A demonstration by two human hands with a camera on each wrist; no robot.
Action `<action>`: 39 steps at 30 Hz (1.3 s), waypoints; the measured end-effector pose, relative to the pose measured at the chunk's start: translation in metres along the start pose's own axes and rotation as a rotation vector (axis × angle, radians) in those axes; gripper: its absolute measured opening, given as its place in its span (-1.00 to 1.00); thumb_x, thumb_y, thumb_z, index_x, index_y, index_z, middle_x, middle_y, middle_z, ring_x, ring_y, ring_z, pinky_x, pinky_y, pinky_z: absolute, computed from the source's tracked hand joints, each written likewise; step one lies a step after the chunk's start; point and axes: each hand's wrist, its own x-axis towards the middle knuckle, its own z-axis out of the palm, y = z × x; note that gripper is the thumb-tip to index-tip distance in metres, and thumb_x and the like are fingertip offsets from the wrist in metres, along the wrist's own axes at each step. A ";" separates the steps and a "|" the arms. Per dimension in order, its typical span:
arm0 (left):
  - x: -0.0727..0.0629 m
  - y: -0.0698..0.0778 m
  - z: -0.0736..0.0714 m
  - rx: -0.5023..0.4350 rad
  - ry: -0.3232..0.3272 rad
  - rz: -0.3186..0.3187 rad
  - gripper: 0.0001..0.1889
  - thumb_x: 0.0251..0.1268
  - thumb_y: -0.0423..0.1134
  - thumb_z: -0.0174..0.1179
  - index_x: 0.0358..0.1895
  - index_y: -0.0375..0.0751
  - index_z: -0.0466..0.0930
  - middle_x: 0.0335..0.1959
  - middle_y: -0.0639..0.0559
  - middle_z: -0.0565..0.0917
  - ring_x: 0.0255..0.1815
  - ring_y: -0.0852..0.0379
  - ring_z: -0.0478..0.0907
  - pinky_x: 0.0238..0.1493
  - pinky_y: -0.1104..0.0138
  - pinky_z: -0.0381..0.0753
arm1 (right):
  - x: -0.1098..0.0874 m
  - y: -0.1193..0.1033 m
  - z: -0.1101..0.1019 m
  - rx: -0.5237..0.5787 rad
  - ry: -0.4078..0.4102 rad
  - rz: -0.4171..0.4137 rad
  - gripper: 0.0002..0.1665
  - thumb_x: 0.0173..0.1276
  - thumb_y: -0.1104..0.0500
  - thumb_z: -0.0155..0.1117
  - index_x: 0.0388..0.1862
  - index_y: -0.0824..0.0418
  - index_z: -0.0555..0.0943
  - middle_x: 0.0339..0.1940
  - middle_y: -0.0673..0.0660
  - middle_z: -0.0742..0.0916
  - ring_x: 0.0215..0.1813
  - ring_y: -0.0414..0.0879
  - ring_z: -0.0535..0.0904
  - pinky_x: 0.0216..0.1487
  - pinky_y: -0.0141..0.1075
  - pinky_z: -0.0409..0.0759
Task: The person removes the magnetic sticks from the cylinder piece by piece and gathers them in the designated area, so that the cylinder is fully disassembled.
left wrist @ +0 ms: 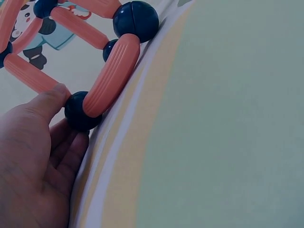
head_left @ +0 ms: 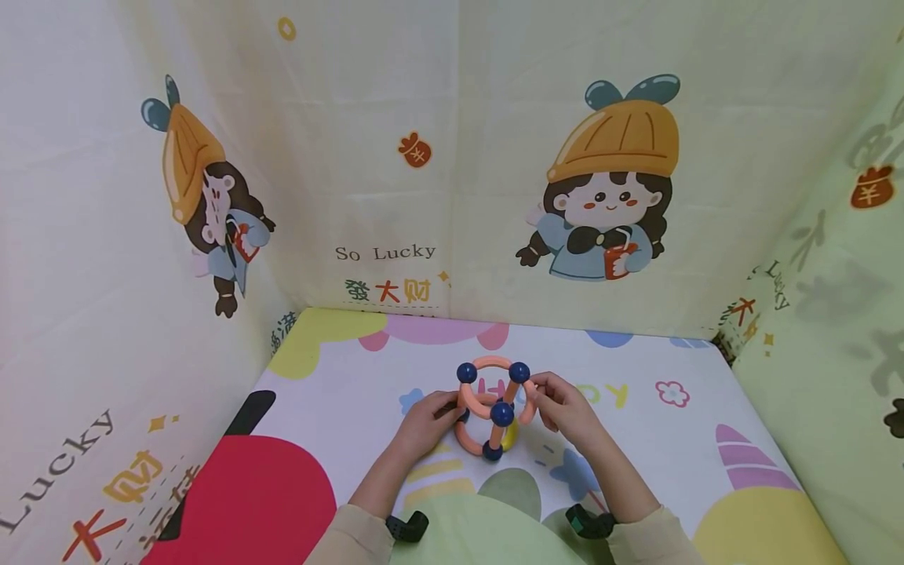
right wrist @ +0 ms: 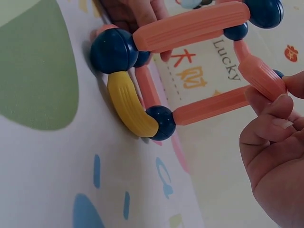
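A frame of salmon-pink rods and dark blue balls, a magnetic building toy, stands on the printed mat between both hands. Its base has one curved yellow rod, fixed between two balls. My left hand pinches a low ball at the frame's left, thumb by the joint and fingers beneath. With thumb and fingers, my right hand holds a curved pink rod on the right side. That rod's upper end meets a top ball; its lower end is at the fingertips.
The mat has printed shapes and letters. Cloth walls with cartoon prints rise at the left, back and right. A black wrist device sits on the left wrist, another on the right.
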 end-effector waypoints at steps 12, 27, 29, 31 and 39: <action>0.000 0.001 0.001 0.001 -0.004 -0.017 -0.53 0.39 0.26 0.06 0.27 0.26 0.54 0.15 0.17 0.63 0.19 0.13 0.57 0.22 0.13 0.56 | 0.000 0.003 0.002 0.050 0.007 0.029 -0.59 0.50 0.02 0.17 0.22 0.15 0.48 -0.42 0.12 0.53 -0.61 -0.10 0.39 -0.59 -0.35 0.41; -0.001 0.000 0.002 0.004 -0.006 -0.024 -0.52 0.39 0.27 0.06 0.29 0.26 0.53 0.17 0.16 0.63 0.21 0.11 0.56 0.23 0.11 0.55 | 0.005 0.024 -0.013 0.100 0.011 0.096 -0.38 0.42 -0.14 0.23 0.32 0.15 0.41 -0.13 0.20 0.59 -0.32 0.01 0.60 -0.26 -0.24 0.66; -0.001 0.000 0.002 0.005 -0.002 -0.011 -0.54 0.40 0.25 0.06 0.27 0.25 0.54 0.15 0.16 0.63 0.20 0.11 0.57 0.22 0.11 0.56 | 0.007 0.029 -0.018 0.095 0.018 0.119 -0.34 0.40 -0.15 0.25 0.33 0.15 0.40 -0.13 0.19 0.60 -0.29 0.02 0.61 -0.20 -0.23 0.67; -0.001 0.000 0.001 0.010 0.003 -0.001 -0.55 0.41 0.23 0.07 0.27 0.25 0.55 0.14 0.17 0.64 0.19 0.12 0.57 0.21 0.13 0.56 | 0.009 0.035 -0.023 0.095 0.028 0.134 -0.33 0.39 -0.16 0.27 0.33 0.15 0.40 -0.13 0.18 0.61 -0.26 0.04 0.61 -0.17 -0.21 0.68; -0.001 0.000 0.002 0.016 0.007 0.005 -0.56 0.41 0.22 0.07 0.27 0.26 0.55 0.13 0.18 0.64 0.17 0.14 0.58 0.20 0.15 0.57 | 0.013 0.054 -0.043 0.095 0.098 0.176 -0.32 0.39 -0.10 0.29 0.33 0.19 0.36 -0.04 0.16 0.66 -0.15 0.08 0.65 -0.09 -0.25 0.69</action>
